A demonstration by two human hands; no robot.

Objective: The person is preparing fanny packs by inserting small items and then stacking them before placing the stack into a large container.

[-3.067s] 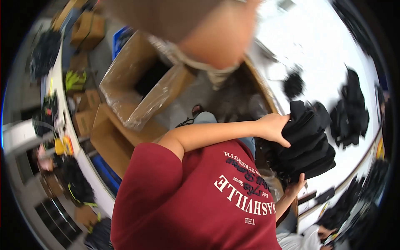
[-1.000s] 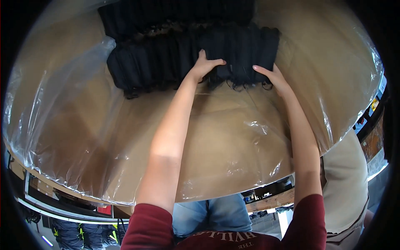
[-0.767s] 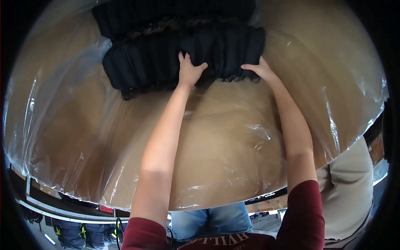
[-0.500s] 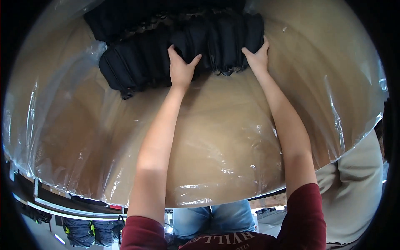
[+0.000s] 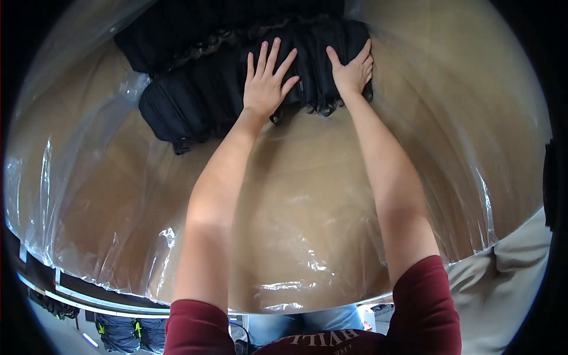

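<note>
A row of black fabric bundles, which look like soft bags with short straps or buckles, lies packed side by side across the upper middle. My left hand rests on the middle of this row with its fingers spread. At the row's right end, my right hand lies against the last bundle, thumb apart and fingers stretched along its outer side. Neither hand grasps a bundle. Beyond is a second row of similar black bundles, partly cut off by the upper edge.
Clear plastic sheeting lines a large brown cardboard container around the bundles. A metal rail and dark bundles with bright green ties are at the lower left. Beige cloth hangs at the lower right.
My left hand has come up from between the bundles and now lies spread on top. My right hand has shifted slightly left and farther over the end bundle.
</note>
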